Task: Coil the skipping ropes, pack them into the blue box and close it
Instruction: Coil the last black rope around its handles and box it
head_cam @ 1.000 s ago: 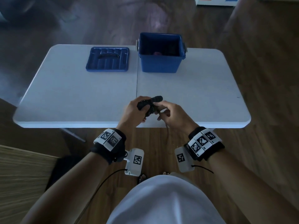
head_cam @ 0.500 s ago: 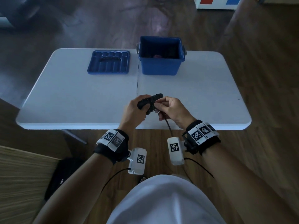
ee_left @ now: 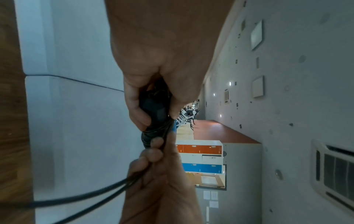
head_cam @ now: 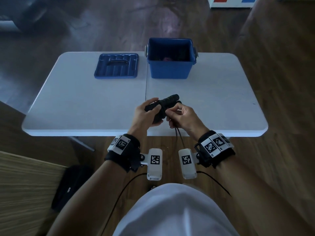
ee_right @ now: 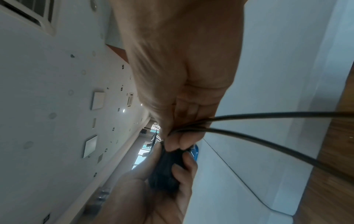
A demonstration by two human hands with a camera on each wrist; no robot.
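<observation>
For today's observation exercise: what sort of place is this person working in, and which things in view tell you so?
Probably a gym or activity hall. A white folding table stands on a wood floor, what look like exercise machines line the far end, and orange and blue storage drawers stand by the wall.

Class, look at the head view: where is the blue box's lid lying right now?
In the head view the lid lies flat on the white table, at its far side left of centre, just left of the open blue box and apart from it.

Black skipping rope (head_cam: pixel 167 102) handles bundled, blue box (head_cam: pixel 171 68) open
</observation>
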